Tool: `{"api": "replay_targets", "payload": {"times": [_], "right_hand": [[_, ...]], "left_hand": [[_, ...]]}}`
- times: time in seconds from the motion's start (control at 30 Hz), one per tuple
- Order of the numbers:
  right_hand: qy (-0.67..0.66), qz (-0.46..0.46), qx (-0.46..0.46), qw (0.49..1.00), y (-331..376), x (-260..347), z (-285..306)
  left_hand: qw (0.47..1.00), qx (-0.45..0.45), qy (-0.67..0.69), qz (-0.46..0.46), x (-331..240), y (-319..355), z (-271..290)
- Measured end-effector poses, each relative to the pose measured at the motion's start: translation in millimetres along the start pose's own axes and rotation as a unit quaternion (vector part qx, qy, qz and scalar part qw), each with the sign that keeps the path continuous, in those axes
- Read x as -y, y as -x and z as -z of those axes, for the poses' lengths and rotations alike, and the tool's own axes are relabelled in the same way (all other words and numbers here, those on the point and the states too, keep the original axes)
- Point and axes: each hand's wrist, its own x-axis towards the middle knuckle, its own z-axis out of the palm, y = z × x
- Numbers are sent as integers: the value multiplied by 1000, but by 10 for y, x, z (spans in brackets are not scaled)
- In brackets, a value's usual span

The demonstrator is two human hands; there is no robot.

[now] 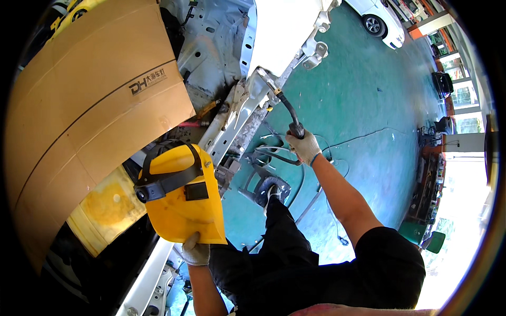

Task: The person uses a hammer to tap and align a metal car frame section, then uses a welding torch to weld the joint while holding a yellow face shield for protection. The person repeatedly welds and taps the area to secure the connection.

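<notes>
My gloved left hand (196,250) grips the lower edge of a yellow welding mask (203,217). Its inner side faces up, showing the black headband and a small dark window. In my gloved right hand (304,148) is a welding torch (287,107), fingers wrapped round its black handle. The torch's metal nozzle points up and left at the edge of the white car body (271,42), beside a bare metal rail (232,118). Whether the tip touches the metal, I cannot tell. The torch's cable drops from my right hand toward the floor.
A large cardboard sheet (95,105) covers the left side of the car's front. Beneath it shows a stained yellow piece (108,203). Cables and a dark stand (266,187) lie on the green floor (363,116). A white car (377,21) is parked at the far right.
</notes>
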Motion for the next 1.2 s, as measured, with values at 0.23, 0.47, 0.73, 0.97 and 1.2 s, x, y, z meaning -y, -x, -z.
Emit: {"api": "replay_targets", "payload": {"times": [0.23,0.47,0.73,0.97,1.2], "right_hand": [[3,21,-21,1000,18,-103,-68],[-6,-3,-19,1000,116,4,-137],[-17,-7,-14,1000,105,-41,-168],[44,54,-30,997,37,-143,-167],[-208,63,1,976,-341,-610,-167]], "left_hand": [[999,11,-43,11,-124,-165,-127],[999,34,-24,6,-75,-166,-274],[995,46,-88,-15,47,-211,-271],[701,155,-586,-375,307,-599,-666],[989,141,27,25,596,-785,-1517]]}}
